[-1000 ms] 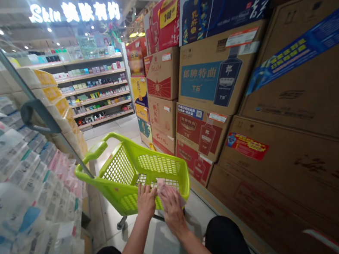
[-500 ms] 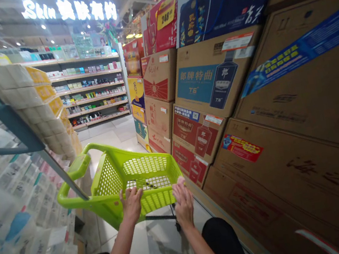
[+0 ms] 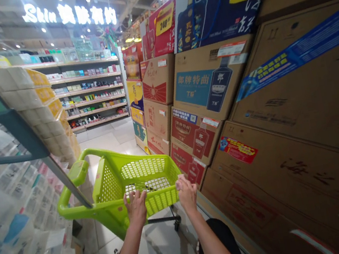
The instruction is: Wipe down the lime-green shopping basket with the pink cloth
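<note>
A lime-green shopping cart point(image 3: 152, 196) with a perforated basket stands in front of my knees, turned sideways, and its basket holds nothing that I can see. My left hand point(image 3: 137, 207) is closed over the near rim of the basket, fingertips hooked inside. At the right-hand near corner of the basket, my right hand point(image 3: 186, 192) has its fingers curled against the rim; part of its grip is hidden. The cart's push handle point(image 3: 66, 202) is at the left end, away from both hands.
Stacked cartons point(image 3: 291, 145) form a wall close on my right. Plastic-wrapped packs point(image 3: 22, 245) are piled on my left, with a grey-handled metal pole point(image 3: 29, 134) leaning across. Shelves point(image 3: 90, 88) of small goods stand beyond the tiled floor point(image 3: 108, 133).
My right hand has shifted slightly right along the cart's corner. The cart sits a little lower in view, and the cartons appear slightly further left.
</note>
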A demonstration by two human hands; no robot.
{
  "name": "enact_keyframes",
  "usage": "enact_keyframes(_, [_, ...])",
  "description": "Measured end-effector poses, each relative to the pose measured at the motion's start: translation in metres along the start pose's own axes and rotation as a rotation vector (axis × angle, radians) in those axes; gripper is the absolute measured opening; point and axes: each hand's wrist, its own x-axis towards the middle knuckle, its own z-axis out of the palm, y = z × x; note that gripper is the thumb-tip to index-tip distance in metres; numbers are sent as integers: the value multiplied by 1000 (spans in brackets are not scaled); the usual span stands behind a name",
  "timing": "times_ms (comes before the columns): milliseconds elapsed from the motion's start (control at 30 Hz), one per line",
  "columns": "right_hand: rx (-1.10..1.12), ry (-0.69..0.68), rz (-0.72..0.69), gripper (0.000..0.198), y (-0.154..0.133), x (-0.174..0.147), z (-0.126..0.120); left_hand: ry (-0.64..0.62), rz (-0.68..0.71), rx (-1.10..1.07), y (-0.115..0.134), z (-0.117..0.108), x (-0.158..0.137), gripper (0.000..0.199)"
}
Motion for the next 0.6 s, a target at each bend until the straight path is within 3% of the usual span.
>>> enact_keyframes(167, [47, -164, -155, 40, -77, -27, 27, 57, 5, 9, 5, -2, -4, 34])
enact_keyframes(267, [85, -213, -178, 38, -65, -24, 15, 80, 63, 59, -11, -17, -10, 30])
enact_keyframes(367, [1, -146, -57, 35, -18, -3, -6, 136, 43, 147, -33, -34, -15, 25])
enact_keyframes(433, [-82, -87, 20, 32, -4, 8, -9, 143, 30, 171, -41, -38, -16, 24])
enact_keyframes(500, [-134, -41, 38, 30, -18, 8, 1, 125, 31, 165, -41, -38, -14, 23])
enact_keyframes(600, [-84, -25, -81, 27, -77, -9, 31, 118, 21, 149, -32, -36, -11, 24])
